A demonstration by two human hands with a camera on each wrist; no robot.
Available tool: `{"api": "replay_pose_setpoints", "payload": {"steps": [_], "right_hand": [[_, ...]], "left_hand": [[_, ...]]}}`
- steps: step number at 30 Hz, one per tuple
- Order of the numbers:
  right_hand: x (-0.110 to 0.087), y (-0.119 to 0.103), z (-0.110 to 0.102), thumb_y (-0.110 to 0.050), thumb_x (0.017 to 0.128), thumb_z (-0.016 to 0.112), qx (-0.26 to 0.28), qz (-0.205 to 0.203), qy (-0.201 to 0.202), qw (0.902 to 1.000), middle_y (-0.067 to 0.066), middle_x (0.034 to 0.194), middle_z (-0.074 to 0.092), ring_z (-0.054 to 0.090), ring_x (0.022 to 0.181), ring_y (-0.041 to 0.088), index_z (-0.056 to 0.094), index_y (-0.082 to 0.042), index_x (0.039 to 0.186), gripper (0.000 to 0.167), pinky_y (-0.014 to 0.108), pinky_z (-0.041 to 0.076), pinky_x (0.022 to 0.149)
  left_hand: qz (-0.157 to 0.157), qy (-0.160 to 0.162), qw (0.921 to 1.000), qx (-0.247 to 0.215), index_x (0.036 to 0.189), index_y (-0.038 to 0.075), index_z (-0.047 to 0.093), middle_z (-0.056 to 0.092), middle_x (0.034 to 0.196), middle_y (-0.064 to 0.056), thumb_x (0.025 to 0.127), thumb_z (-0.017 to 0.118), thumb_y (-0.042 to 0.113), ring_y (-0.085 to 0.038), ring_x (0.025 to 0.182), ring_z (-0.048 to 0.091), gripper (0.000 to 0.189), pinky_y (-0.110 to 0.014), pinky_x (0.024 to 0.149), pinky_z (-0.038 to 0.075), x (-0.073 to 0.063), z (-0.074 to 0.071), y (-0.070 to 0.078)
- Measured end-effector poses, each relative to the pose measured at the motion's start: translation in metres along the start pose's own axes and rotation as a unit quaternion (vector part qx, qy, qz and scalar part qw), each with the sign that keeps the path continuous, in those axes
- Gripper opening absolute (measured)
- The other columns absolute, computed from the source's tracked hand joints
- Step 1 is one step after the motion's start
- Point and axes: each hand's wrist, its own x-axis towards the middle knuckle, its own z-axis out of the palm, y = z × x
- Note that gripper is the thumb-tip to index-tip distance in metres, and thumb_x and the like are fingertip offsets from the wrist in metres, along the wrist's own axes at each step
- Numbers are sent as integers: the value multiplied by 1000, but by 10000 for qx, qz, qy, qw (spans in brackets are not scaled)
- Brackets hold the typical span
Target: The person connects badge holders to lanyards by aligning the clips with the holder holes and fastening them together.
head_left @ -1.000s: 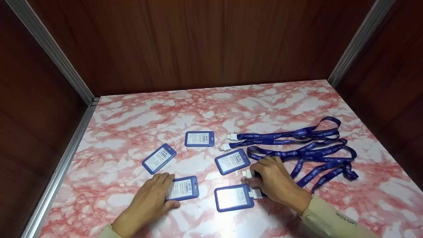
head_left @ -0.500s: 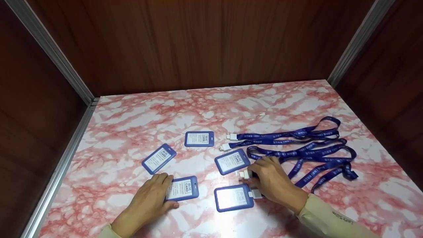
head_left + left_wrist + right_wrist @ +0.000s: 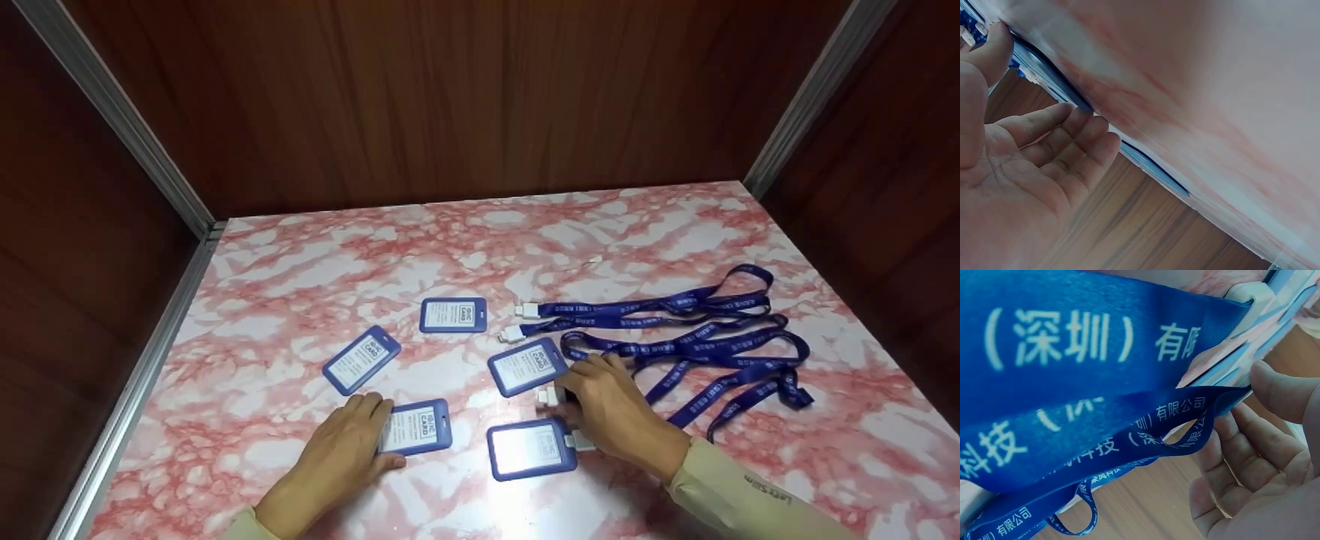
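My left hand (image 3: 337,450) grips a blue ID card holder (image 3: 420,429) lying on the table, fingers at its far edge and thumb at its near edge. In the left wrist view, thumb and fingertips touch opposite edges of that holder (image 3: 1053,73). My right hand (image 3: 619,412) pinches a blue lanyard (image 3: 1171,419) just behind its white clip (image 3: 550,397). This clip sits between two more holders: an upper one (image 3: 527,367) and a lower one (image 3: 531,448). Another white clip (image 3: 582,440) meets the slot of the lower holder; its strap is hidden under my right hand.
Two further card holders lie at the back (image 3: 453,315) and at the left (image 3: 361,361). Several blue lanyards (image 3: 690,349) spread over the right side, two with white clips pointing left. Dark wooden panels (image 3: 480,97) wall in the marbled table (image 3: 360,262).
My right hand has slid a little to the left, bringing the pinched lanyard and its white clip along. The left hand and its card holder have stayed almost still.
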Motion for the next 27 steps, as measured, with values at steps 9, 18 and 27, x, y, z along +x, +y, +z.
{"api": "replay_pose_setpoints", "payload": {"steps": [9, 18, 27], "right_hand": [[4, -2, 3, -12, 73, 91, 19, -85, 16, 10000, 1, 85, 71, 61, 85, 23, 71, -13, 84, 22, 40, 41, 79], [9, -7, 4, -12, 75, 90, 47, -17, -117, 9999, 2, 89, 73, 63, 87, 23, 73, -13, 87, 21, 41, 42, 82], [13, -9, 6, -10, 74, 90, 107, -106, -69, 9999, 0, 83, 69, 59, 82, 22, 74, -12, 87, 21, 40, 40, 80]], "left_hand": [[-67, -141, 9999, 72, 133, -8, 60, 59, 130, -18, 81, 86, 39, -31, 114, 57, 74, -47, 97, 50, 2, -2, 3], [46, -89, 9998, 158, 131, -9, 60, 60, 124, -17, 81, 84, 40, -27, 107, 57, 74, -44, 92, 52, 4, -2, 6], [-26, 26, 9999, 125, 128, -9, 63, 61, 122, -15, 79, 86, 38, -25, 102, 56, 71, -43, 87, 53, 4, -1, 8]]}}
